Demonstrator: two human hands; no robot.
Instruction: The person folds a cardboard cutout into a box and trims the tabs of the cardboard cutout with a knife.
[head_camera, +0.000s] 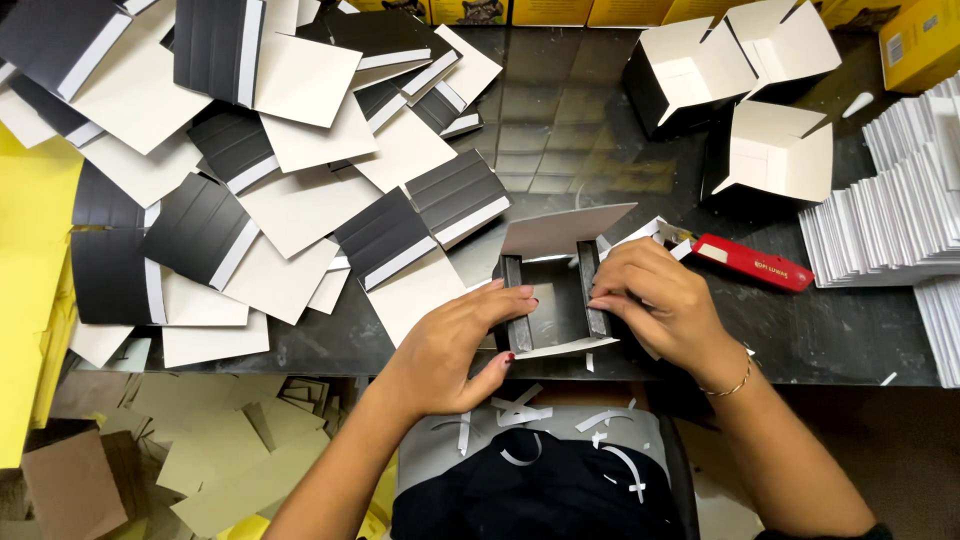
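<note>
Folding a small black box between our hands

Our left hand (455, 345) and right hand (655, 300) pinch opposite walls of the box (553, 305); it sits between them, equally near.

1. The box (556, 300) is made of matt black and off-white card.
2. The sheets (300, 200) are seen as smooth card, ribbed on the black face.
3. The table (560, 120) is glossy and reflective.
4. The knife (752, 262) is cased in shiny red plastic.
</note>
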